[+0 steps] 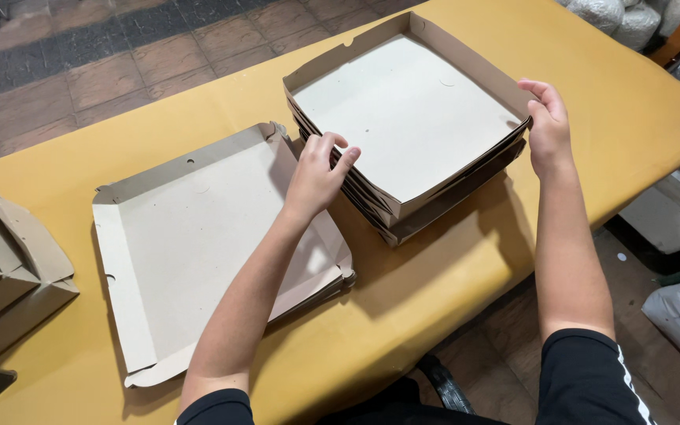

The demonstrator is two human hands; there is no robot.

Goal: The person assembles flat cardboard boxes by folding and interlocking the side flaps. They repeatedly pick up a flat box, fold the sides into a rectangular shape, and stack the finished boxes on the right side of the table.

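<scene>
A person is standing at a bench (pixel 450 315) covered in yellow, with both bare hands on a stack of folded cardboard box trays (pixel 426 208). The top tray (pixel 403 118) is sitting square and shallow, its walls raised on all sides, near the far middle of the bench. The left hand (pixel 318 175) is resting against the tray's near-left wall, its grip loosely curled with the fingers (pixel 338 161) pressing on the rim rather than closing around it. The right hand (pixel 546 122) is cupping the tray's right corner, fingers curved over the wall edge; whether the thumb is pinching the cardboard from behind is hard to tell from this angle.

Just beside the stack, to the left and partly under the left forearm, a flat unfolded box blank (pixel 198 244) is lying open on the bench. At the far left edge, more folded cardboard pieces (pixel 5 275) are leaning together. White sacks (pixel 619 16) are sitting beyond the bench's far right corner.
</scene>
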